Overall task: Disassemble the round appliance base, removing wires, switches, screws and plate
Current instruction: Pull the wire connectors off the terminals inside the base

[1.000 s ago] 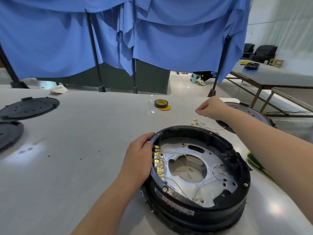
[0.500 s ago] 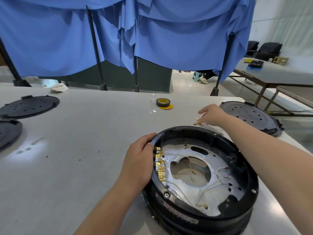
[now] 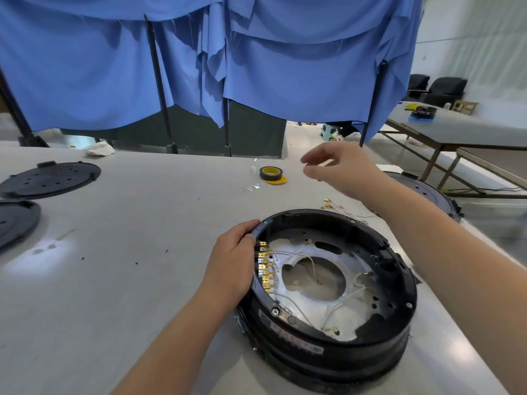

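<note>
The round black appliance base (image 3: 328, 352) lies open side up on the white table. Inside it a silver metal plate (image 3: 350, 315) carries thin white wires (image 3: 339, 303) and a row of gold terminals (image 3: 263, 266) at its left wall. My left hand (image 3: 231, 266) grips the base's left rim beside those terminals. My right hand (image 3: 339, 169) hovers above the table behind the base, fingers apart and holding nothing. A small bundle of removed wires with gold ends (image 3: 339, 209) lies on the table just behind the base.
A roll of black and yellow tape (image 3: 271, 173) sits beyond the base. Two black round covers (image 3: 51, 178) (image 3: 14, 220) lie at the far left, another (image 3: 427, 192) at the right edge. Blue curtains (image 3: 199, 58) hang behind the table (image 3: 128, 252).
My right hand set the removed wires down behind the base, then rose and opened. The left hand stayed on the rim.
</note>
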The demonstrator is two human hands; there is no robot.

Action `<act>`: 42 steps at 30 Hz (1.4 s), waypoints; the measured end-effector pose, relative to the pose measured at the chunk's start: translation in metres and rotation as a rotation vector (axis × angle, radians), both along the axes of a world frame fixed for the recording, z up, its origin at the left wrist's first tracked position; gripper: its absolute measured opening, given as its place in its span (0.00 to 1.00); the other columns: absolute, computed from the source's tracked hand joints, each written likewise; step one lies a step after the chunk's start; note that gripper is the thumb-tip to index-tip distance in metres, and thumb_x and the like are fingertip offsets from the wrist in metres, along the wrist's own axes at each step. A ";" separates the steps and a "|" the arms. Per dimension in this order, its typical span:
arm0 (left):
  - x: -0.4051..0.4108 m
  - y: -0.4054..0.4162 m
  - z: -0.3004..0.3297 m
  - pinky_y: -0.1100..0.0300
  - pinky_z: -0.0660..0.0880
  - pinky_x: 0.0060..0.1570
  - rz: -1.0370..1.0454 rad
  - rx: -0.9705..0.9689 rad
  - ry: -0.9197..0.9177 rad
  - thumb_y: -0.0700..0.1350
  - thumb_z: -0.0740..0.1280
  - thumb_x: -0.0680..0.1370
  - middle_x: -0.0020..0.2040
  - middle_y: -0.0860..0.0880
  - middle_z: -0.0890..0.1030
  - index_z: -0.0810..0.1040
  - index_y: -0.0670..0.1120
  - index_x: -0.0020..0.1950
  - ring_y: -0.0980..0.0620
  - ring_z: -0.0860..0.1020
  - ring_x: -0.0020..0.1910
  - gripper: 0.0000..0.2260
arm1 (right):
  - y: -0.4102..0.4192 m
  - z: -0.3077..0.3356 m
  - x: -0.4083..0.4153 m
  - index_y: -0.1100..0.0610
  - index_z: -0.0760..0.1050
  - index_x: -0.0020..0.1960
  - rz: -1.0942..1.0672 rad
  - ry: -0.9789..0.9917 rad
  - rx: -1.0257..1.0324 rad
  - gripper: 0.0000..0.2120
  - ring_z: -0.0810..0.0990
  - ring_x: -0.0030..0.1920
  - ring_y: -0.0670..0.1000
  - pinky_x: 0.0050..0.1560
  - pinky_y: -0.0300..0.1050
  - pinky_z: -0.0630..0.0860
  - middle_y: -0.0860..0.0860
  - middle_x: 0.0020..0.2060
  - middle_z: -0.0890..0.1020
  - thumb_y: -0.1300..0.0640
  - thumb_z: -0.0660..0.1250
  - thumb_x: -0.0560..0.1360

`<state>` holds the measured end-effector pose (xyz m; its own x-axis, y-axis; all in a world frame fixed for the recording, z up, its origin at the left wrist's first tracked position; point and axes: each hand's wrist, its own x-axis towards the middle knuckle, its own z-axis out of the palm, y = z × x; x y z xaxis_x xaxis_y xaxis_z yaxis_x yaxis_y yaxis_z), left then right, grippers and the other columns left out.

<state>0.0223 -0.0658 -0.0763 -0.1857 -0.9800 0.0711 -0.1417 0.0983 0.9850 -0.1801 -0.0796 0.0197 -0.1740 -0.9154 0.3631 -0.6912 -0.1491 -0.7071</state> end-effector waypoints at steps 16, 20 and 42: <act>0.000 0.001 0.003 0.52 0.74 0.61 -0.024 -0.039 -0.008 0.37 0.57 0.79 0.56 0.50 0.82 0.79 0.47 0.61 0.52 0.79 0.57 0.16 | 0.035 -0.053 0.056 0.50 0.83 0.45 0.311 0.128 0.323 0.03 0.79 0.33 0.37 0.34 0.31 0.74 0.43 0.34 0.83 0.54 0.72 0.71; 0.000 0.001 0.003 0.53 0.73 0.62 -0.017 -0.040 -0.020 0.36 0.56 0.79 0.58 0.49 0.81 0.78 0.45 0.64 0.51 0.78 0.58 0.17 | 0.033 -0.058 0.053 0.47 0.81 0.41 0.323 0.100 0.311 0.02 0.77 0.30 0.37 0.39 0.40 0.79 0.39 0.28 0.81 0.54 0.73 0.70; 0.000 0.000 0.003 0.72 0.73 0.40 -0.029 -0.059 0.011 0.35 0.57 0.78 0.39 0.63 0.83 0.82 0.54 0.49 0.66 0.80 0.43 0.18 | 0.033 -0.064 0.054 0.46 0.82 0.36 0.298 0.088 0.279 0.03 0.79 0.31 0.38 0.32 0.30 0.72 0.42 0.31 0.83 0.52 0.73 0.69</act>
<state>0.0227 -0.0654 -0.0733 -0.2129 -0.9683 0.1309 -0.1273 0.1603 0.9788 -0.1262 -0.0469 -0.0446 0.1338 -0.9864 0.0953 -0.7064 -0.1624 -0.6889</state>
